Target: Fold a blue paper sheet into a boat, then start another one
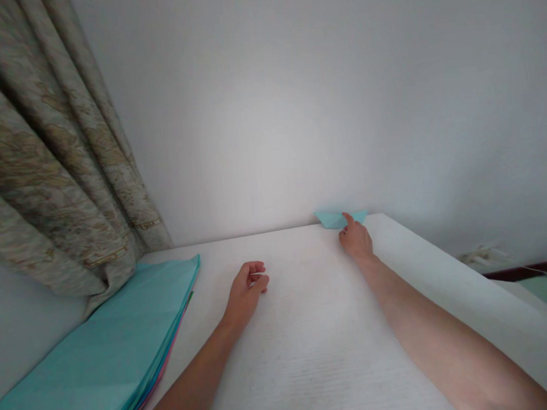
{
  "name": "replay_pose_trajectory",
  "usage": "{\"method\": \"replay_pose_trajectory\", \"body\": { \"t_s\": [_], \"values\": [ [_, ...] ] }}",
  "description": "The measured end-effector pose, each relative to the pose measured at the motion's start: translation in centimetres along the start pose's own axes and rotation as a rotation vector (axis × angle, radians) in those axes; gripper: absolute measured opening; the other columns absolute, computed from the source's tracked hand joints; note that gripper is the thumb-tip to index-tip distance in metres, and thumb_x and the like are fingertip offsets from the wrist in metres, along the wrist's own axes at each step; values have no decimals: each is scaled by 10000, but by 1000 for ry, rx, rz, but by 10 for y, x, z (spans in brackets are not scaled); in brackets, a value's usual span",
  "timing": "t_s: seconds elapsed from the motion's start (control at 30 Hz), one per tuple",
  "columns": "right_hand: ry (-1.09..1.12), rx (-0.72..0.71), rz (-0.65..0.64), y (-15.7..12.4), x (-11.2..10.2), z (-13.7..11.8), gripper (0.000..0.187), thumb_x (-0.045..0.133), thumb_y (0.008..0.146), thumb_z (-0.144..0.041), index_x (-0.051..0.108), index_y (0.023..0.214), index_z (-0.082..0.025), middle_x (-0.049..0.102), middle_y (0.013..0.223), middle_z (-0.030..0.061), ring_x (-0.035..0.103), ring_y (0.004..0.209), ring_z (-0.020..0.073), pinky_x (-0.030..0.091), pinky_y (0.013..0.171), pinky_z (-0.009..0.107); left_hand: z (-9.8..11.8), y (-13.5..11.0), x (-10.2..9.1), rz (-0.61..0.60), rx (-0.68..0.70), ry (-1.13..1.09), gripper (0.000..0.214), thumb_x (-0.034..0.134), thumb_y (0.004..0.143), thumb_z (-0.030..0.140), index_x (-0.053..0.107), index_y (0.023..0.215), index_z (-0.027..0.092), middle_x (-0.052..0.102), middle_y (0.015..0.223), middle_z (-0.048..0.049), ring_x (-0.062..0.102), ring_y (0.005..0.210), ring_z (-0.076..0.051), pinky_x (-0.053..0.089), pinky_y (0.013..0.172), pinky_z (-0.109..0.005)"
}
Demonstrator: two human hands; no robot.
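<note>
A light-blue folded paper boat (331, 220) stands at the far edge of the white table, up against the wall. My right hand (356, 239) reaches out to it, the index finger stretched over its side and touching it while the other fingers curl below. The hand covers part of the boat, and no grip around it shows. Over the middle of the table is my left hand (250, 289), loosely bent, with thumb and fingers apart and nothing between them.
To the left lies a stack of coloured paper (91, 349), light blue on top with blue and pink edges below. A patterned curtain (53, 133) hangs behind it. The white table (312, 352) meets the wall (266, 105) at the back. Cables (540, 270) run beyond the right edge.
</note>
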State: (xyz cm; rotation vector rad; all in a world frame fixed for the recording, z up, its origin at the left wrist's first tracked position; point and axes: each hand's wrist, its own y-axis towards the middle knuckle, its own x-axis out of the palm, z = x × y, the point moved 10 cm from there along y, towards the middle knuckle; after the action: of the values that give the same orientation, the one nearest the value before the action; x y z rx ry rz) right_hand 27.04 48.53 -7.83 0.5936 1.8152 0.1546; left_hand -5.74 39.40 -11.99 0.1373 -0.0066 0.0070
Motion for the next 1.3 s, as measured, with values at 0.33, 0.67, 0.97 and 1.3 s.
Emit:
{"method": "replay_pose_trajectory", "body": {
  "t_s": [0.33, 0.67, 0.97, 1.3],
  "values": [
    [-8, 47, 0, 11, 4, -1, 340, 373, 902, -230, 421, 1225, -137, 614, 1027, 142, 583, 951, 247, 414, 743, 311, -2, 0, -1, -2, -7, 8, 290, 607, 684, 298, 539, 930, 160, 556, 944, -58, 530, 763, -141, 494, 621, -270],
    [-22, 51, 21, 17, 6, -2, 281, 382, 915, -277, 467, 1138, -129, 633, 986, 147, 607, 916, 256, 423, 706, 311, 0, 0, -1, 7, -1, 0, 274, 615, 672, 293, 548, 906, 168, 561, 928, -54, 535, 747, -140, 487, 608, -266],
    [-7, 44, 23, 18, 6, -3, 394, 383, 905, -253, 366, 1287, -156, 638, 1010, 146, 612, 919, 274, 426, 702, 327, 1, 0, 0, 4, -6, 1, 267, 618, 674, 298, 551, 897, 169, 560, 929, -60, 533, 769, -148, 486, 612, -264],
    [-10, 21, 20, 14, 4, -6, 477, 392, 889, -230, 277, 1346, -160, 611, 1067, 146, 602, 931, 259, 426, 729, 323, 2, -1, 0, 5, 3, 4, 272, 623, 666, 305, 552, 887, 164, 563, 913, -58, 537, 743, -145, 486, 603, -267]
  ]
}}
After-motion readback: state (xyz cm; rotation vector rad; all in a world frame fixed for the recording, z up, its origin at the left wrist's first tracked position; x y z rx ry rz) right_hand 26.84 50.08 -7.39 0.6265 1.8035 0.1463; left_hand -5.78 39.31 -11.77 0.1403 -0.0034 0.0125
